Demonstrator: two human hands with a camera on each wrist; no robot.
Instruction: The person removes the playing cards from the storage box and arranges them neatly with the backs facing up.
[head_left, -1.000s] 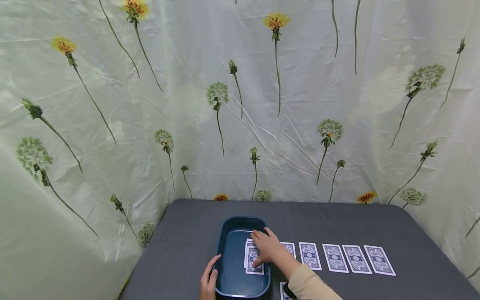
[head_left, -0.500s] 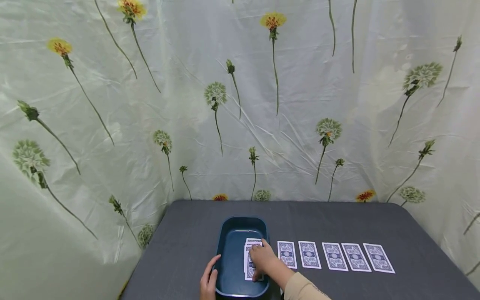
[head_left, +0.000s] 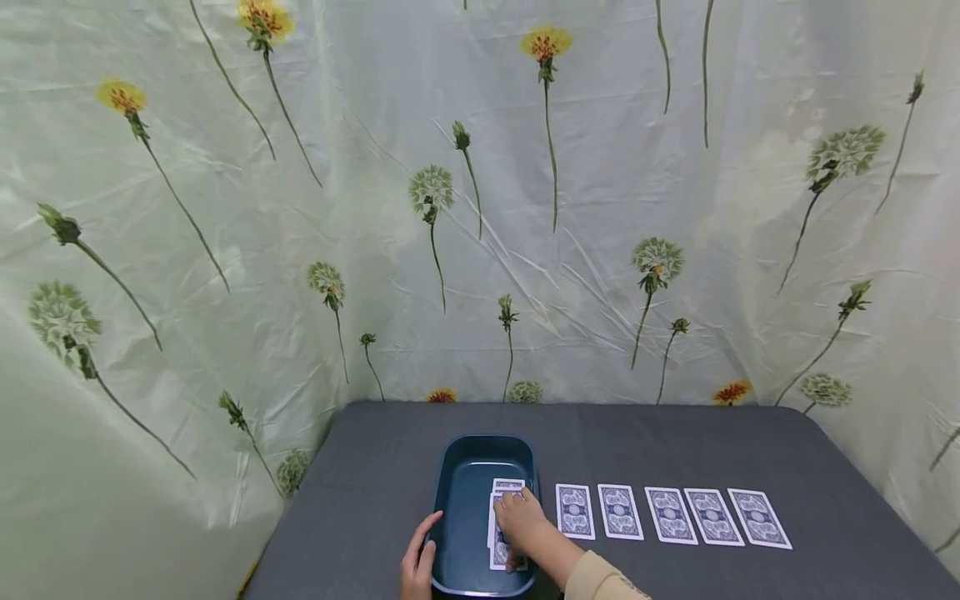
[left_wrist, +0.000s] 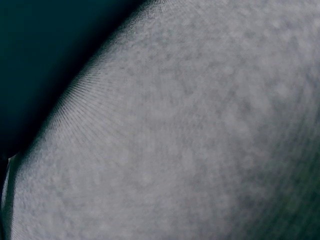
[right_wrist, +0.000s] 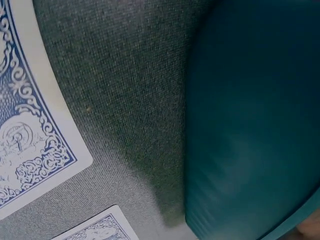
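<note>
In the head view a dark blue-green tray stands on the table, with several face-down playing cards overlapping along its right side. My right hand is inside it, fingers bent over the top playing card with the thumb near that card's lower end, gripping it. Part of this card is covered by the hand. My left hand rests against the tray's left side, fingers along the rim. Neither hand's grip shows in the wrist views; the right wrist view has the tray's outer wall.
To the right of the tray, several face-down blue-backed playing cards lie in a row on the grey cloth-covered table. One card fills the left of the right wrist view. A flower-printed curtain hangs behind and beside the table.
My right hand has drawn back towards me within the tray, its fingers bending more, and the top card has slid the same way. My left hand and the tray have stayed put.
</note>
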